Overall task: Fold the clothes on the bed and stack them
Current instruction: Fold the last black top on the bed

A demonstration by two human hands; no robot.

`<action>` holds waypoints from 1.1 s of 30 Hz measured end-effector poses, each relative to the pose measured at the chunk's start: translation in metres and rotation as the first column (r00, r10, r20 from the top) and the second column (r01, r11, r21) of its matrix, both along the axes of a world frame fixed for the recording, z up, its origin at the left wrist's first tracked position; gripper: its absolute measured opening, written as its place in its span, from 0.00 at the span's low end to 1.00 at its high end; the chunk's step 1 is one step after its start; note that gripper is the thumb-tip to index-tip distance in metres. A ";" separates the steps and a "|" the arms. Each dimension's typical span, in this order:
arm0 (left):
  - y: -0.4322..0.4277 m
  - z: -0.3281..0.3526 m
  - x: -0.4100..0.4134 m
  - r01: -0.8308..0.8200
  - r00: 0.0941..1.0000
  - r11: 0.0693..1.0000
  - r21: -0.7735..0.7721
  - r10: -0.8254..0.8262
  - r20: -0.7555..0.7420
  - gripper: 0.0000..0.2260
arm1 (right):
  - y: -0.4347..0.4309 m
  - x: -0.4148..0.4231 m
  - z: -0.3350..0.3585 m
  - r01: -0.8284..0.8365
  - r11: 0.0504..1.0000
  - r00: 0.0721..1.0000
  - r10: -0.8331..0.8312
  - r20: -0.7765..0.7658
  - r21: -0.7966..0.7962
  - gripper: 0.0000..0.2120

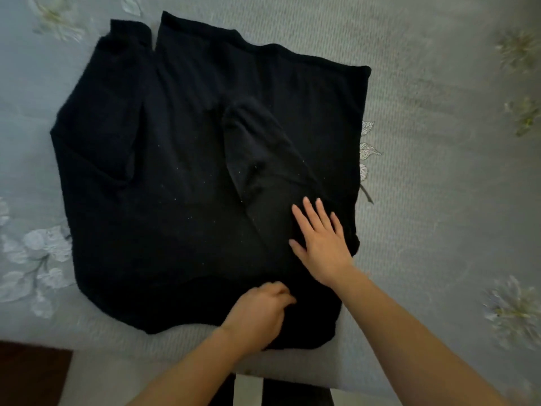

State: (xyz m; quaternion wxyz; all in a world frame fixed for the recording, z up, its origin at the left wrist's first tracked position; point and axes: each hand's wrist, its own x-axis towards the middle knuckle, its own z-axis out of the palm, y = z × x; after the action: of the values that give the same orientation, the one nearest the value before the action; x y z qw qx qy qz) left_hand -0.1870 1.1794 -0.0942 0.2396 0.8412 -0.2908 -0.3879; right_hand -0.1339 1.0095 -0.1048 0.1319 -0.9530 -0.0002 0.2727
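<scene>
So, left hand (257,313): pinching near edge of the black garment (181,171), I'd say
right hand (320,244): spread flat on it

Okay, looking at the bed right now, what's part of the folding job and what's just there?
Part of the job:
black garment, spread out flat
left hand, gripping its near edge
right hand, flat on it

Just there:
floral bedspread underneath
dark floor at the near left corner
</scene>
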 end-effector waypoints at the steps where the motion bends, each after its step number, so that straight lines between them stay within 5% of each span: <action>1: 0.011 -0.001 0.016 -0.205 0.979 0.978 -0.037 0.205 0.017 0.16 | 0.003 -0.002 -0.005 0.006 1.000 0.999 -0.007 -0.040 -0.022 0.32; 4: 0.038 -0.001 0.078 -0.699 0.708 0.709 -0.091 0.705 0.053 0.11 | 0.014 -0.007 -0.020 0.026 0.994 0.997 -0.034 -0.075 -0.107 0.34; 6: 0.048 -0.007 0.127 -0.834 0.545 0.542 -0.100 0.839 -0.003 0.10 | 0.019 -0.011 -0.029 0.056 0.987 0.998 -0.062 -0.033 -0.150 0.33; 10: 0.041 -0.027 0.217 -0.933 0.358 0.339 -0.118 0.903 -0.238 0.15 | 0.023 -0.019 -0.048 0.105 0.974 0.991 -0.086 0.102 -0.200 0.33; 15: 0.006 -0.016 0.263 -0.980 0.067 0.179 0.084 0.701 -0.710 0.15 | 0.024 -0.021 -0.047 0.106 0.974 0.985 -0.076 0.154 -0.199 0.33; 17: 0.004 -0.010 0.265 -0.988 0.141 0.147 -0.051 0.698 -0.702 0.13 | 0.026 -0.024 -0.039 0.148 0.971 0.972 -0.109 0.206 -0.186 0.34; 19: 0.014 -0.006 0.268 -0.901 0.384 0.208 -0.380 0.792 -0.476 0.11 | 0.032 -0.027 -0.031 0.199 0.968 0.957 -0.157 0.245 -0.156 0.34; 21: 0.031 -0.002 0.269 -0.778 0.487 0.261 -0.572 0.825 -0.286 0.11 | 0.041 -0.027 -0.029 0.212 0.969 0.950 -0.174 0.258 -0.128 0.34; 23: 0.047 -0.007 0.271 -0.782 0.480 0.290 -0.552 0.845 -0.235 0.13 | 0.051 -0.024 -0.034 0.194 0.972 0.958 -0.158 0.240 -0.133 0.33; 27: 0.070 -0.034 0.266 -0.898 0.409 0.357 -0.255 0.892 -0.191 0.19 | 0.064 -0.020 -0.045 0.177 0.970 0.975 -0.150 0.161 -0.169 0.32; 31: 0.085 -0.034 0.268 -0.933 0.335 0.279 -0.226 0.903 -0.268 0.26 | 0.073 -0.015 -0.039 0.180 0.975 0.973 -0.158 0.166 -0.129 0.33; 33: 0.103 -0.026 0.267 -0.925 0.338 0.297 -0.238 0.928 -0.156 0.26 | 0.085 -0.002 -0.033 0.153 0.983 0.977 -0.136 0.165 -0.100 0.33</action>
State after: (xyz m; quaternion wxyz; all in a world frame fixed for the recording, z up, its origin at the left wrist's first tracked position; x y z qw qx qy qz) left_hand 0.0800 1.2825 -0.1199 0.5351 0.8126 0.1926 -0.1278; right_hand -0.1362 1.0942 -0.1373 0.0973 -0.9749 0.0741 0.1860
